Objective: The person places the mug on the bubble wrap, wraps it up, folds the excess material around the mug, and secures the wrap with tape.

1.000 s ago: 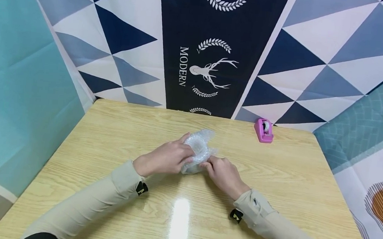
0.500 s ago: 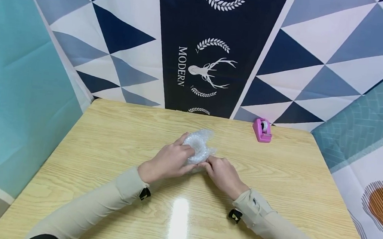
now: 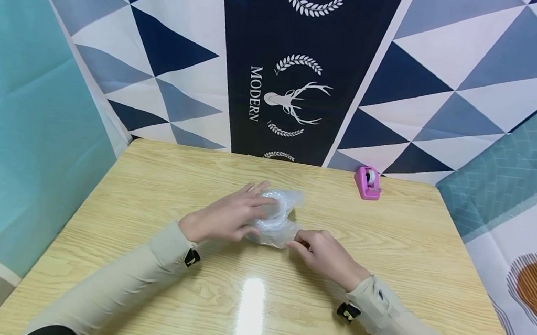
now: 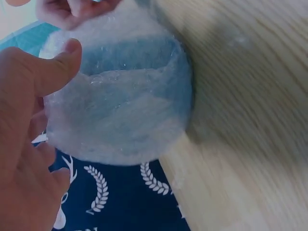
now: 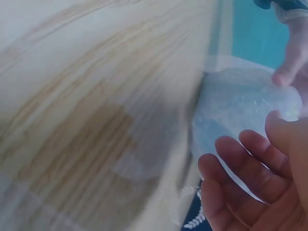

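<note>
A round bundle of clear bubble wrap (image 3: 275, 231) lies on the wooden table, with loose flaps sticking out at its right side. What is inside cannot be made out. My left hand (image 3: 229, 213) reaches over the bundle's left side with fingers spread, thumb low at its near left edge. In the left wrist view, that thumb lies beside the bubble wrap (image 4: 125, 110). My right hand (image 3: 325, 253) is at the near right corner, fingers loosely bent. The right wrist view shows a gap between its thumb and fingers, with the bubble wrap (image 5: 240, 108) behind them.
A pink tape dispenser (image 3: 367, 184) with a roll of tape stands at the back right of the wooden table (image 3: 178, 176). A patterned cloth (image 3: 302, 44) hangs behind the table's back edge. Light glares on the front of the tabletop.
My left fingers have come out of the bundle's middle and spread apart. My right hand has shifted right and toward me, its grip loosened. The bubble wrap has turned and its flaps have spread.
</note>
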